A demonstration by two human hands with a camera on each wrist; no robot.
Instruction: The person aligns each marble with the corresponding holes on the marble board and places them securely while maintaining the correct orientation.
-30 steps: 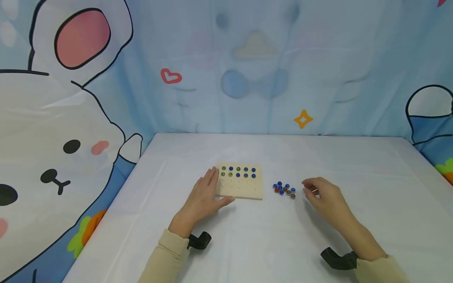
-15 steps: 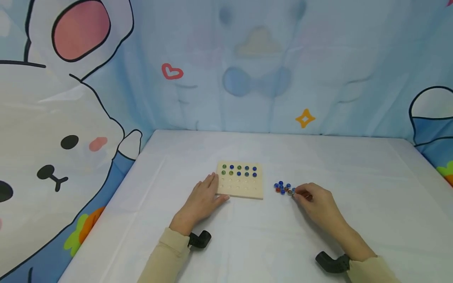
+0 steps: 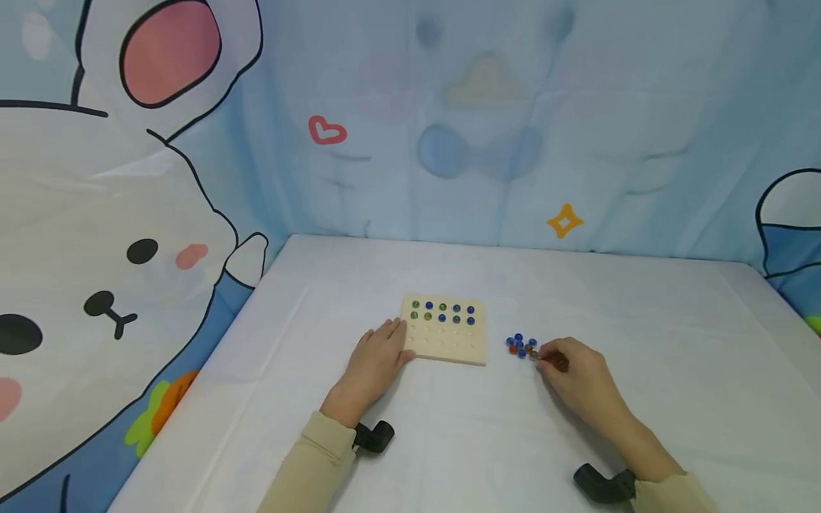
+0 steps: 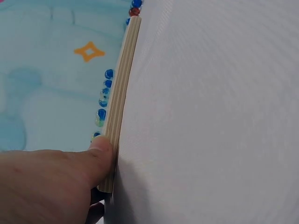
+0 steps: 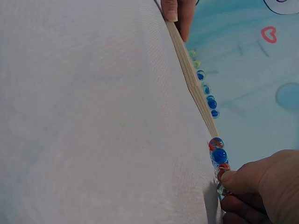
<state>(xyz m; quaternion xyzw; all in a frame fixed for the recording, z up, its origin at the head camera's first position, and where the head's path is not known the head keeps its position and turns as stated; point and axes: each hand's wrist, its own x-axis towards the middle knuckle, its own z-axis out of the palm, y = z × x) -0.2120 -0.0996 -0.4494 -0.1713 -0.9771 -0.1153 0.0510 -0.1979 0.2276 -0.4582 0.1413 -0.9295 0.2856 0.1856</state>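
A pale wooden board (image 3: 446, 348) with rows of hollows lies mid-table; green and blue glass marbles (image 3: 442, 318) fill its two far rows, and its nearer hollows are bare. My left hand (image 3: 372, 367) rests against the board's left side, fingers fairly straight, with the thumb (image 4: 100, 145) on its front edge near the corner. Right of the board lies a loose cluster of blue and reddish-brown marbles (image 3: 519, 345). At the cluster's right edge my right hand (image 3: 580, 374) pinches a clear marble with coloured swirls (image 5: 223, 189) between thumb and fingers, partly hidden by the thumb.
A white cloth covers the table (image 3: 449, 434). Black curved mounts (image 3: 375, 436) sit at both wrists, below beige sleeves (image 3: 308, 463). Behind the table hangs a light blue cartoon backdrop (image 3: 385, 192).
My right hand has moved left to the cluster's edge and now pinches a marble there. The left hand stays at the board, its thumb drawn in toward the corner. The head view has shifted slightly.
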